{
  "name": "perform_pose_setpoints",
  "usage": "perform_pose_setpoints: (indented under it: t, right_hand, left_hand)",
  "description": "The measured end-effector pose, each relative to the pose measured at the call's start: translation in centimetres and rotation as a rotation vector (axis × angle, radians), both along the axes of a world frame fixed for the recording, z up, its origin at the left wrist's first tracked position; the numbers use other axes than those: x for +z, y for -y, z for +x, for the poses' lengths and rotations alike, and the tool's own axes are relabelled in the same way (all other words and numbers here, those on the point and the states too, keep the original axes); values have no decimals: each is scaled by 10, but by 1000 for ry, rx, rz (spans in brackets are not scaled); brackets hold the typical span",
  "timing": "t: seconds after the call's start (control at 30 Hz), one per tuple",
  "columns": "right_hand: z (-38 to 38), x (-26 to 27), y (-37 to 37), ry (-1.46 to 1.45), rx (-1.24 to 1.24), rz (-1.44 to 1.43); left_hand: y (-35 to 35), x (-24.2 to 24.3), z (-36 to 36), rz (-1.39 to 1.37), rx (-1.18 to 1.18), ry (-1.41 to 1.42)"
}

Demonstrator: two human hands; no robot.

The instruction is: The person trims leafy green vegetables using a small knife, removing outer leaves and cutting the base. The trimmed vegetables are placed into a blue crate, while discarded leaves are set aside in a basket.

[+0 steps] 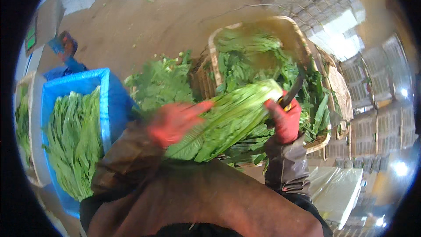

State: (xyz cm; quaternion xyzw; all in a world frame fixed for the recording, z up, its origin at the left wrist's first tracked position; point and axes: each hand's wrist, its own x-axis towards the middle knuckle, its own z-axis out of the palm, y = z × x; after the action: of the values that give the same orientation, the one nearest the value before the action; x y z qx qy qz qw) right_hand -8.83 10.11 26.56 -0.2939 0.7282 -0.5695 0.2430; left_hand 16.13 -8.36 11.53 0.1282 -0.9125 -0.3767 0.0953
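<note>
A long head of leafy green vegetable (227, 118) lies slanted across my front, its pale cut base at the upper right and its leaves at the lower left. My right hand (285, 118), in a red glove, holds a knife (296, 87) with a dark blade pointing up, and its thumb is beside the vegetable's base. My left hand (179, 121), also red-gloved and blurred, is at the leaves' upper left side; whether it grips them I cannot tell. Beyond the vegetable stands a pale-rimmed basket (213, 56) of similar greens.
At the left, a blue crate (104, 105) holds long green leaves, beside a white-edged crate (31, 131). Loose leaves (161, 85) are heaped between the blue crate and basket. A person's arm (70, 59) shows at the upper left. Stacked crates (378, 118) stand at the right.
</note>
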Motion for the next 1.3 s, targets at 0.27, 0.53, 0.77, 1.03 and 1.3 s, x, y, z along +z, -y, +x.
perform_pose_setpoints:
  t: [0.27, 0.53, 0.77, 1.03, 1.3]
  right_hand:
    - [93, 18, 17, -839, 570, 176]
    - [-98, 7, -103, -731, -397, 755]
    - [-77, -14, -101, -963, -200, 490]
    - [14, 22, -22, -798, 161, 374]
    - [-18, -20, 6, -1133, 429, 394]
  left_hand:
    - [82, 31, 56, -287, 333, -236]
    - [-87, 56, -53, 806, -63, -137]
    - [-82, 31, -87, 354, -42, -682]
    - [-79, 32, -63, 1040, 111, -402]
    - [-74, 28, -40, 998, -65, -645]
